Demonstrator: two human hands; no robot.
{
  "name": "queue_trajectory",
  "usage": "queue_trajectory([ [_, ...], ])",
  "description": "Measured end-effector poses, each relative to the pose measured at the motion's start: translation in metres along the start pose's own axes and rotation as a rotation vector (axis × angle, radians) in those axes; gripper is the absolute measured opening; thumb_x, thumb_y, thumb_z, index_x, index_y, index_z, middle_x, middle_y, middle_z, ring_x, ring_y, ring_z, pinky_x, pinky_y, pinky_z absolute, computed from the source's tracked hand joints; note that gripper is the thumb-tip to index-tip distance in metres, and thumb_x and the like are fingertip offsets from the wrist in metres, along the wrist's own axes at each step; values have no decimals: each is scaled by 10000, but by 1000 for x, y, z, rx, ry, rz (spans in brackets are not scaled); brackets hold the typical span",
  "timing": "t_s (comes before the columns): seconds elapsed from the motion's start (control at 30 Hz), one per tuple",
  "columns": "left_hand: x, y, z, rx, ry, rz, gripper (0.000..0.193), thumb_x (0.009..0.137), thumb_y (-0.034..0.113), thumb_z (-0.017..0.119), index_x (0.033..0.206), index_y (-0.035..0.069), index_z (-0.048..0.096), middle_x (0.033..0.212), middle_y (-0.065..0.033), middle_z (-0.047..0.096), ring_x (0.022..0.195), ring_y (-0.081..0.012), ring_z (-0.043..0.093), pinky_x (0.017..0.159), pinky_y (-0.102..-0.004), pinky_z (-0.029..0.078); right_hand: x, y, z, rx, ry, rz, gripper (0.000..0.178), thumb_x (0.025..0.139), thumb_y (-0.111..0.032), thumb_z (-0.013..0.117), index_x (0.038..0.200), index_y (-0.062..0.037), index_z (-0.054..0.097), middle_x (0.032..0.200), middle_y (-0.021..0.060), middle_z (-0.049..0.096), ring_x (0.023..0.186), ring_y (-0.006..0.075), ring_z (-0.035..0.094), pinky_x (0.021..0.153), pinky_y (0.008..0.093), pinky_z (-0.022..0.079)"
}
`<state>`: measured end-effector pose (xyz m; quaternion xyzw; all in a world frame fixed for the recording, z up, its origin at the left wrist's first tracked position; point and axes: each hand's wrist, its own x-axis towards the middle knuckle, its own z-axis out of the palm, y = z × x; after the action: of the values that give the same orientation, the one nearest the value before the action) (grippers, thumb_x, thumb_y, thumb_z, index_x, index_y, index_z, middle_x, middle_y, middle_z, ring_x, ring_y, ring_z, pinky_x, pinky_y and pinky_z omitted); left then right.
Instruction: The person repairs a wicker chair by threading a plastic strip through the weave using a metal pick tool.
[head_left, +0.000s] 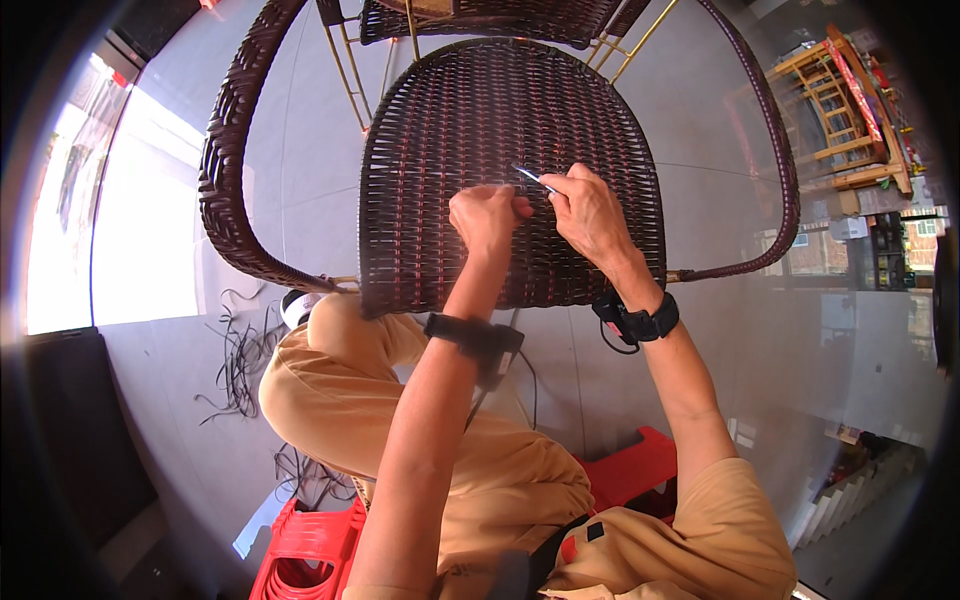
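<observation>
A dark brown woven chair seat (pixel 420 130) with reddish strands running through it faces me. My left hand (pixel 487 215) is over the middle of the weave, its fingers curled closed; whatever they hold, if anything, is hidden. Just to its right, my right hand (pixel 592 218) grips a slim, pointed metal tool (pixel 530 176), whose tip points up and left toward the seat. The tool's exact kind is too small to tell. Both wrists wear black bands with small boxes.
Woven armrests (pixel 228 180) curve out on both sides, with gold metal rods (pixel 345 75) at the far end. Loose dark strips (pixel 245 365) lie on the floor at left. A red plastic stool (pixel 310 550) is beneath me. Wooden furniture frames (pixel 840 110) stand at far right.
</observation>
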<state>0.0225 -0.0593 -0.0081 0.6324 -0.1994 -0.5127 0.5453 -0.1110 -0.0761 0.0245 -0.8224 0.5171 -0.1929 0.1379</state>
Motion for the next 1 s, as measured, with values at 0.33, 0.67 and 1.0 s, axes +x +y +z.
queue_trajectory([
  [0.33,8,-15,0,50,27,67,156,817,58,609,778,-79,674,664,-123,680,561,-147,648,558,-260,539,-1,-3,11,80,18,-88,226,823,-13,607,1036,-28,682,813,146,556,757,310,582,691,390,475],
  [0.67,4,-5,-3,-23,0,-19,137,810,37,611,794,-88,666,670,-129,679,553,-152,649,528,-261,545,-2,-8,-1,-100,24,8,222,831,-37,612,1041,-51,682,840,116,567,750,287,607,662,381,501],
  [1.0,9,-15,0,36,39,35,180,789,69,592,744,-69,699,634,-103,689,556,-135,646,580,-259,528,-2,-6,6,-49,25,-33,233,827,-22,615,1049,-46,682,843,120,560,757,285,606,657,383,493],
])
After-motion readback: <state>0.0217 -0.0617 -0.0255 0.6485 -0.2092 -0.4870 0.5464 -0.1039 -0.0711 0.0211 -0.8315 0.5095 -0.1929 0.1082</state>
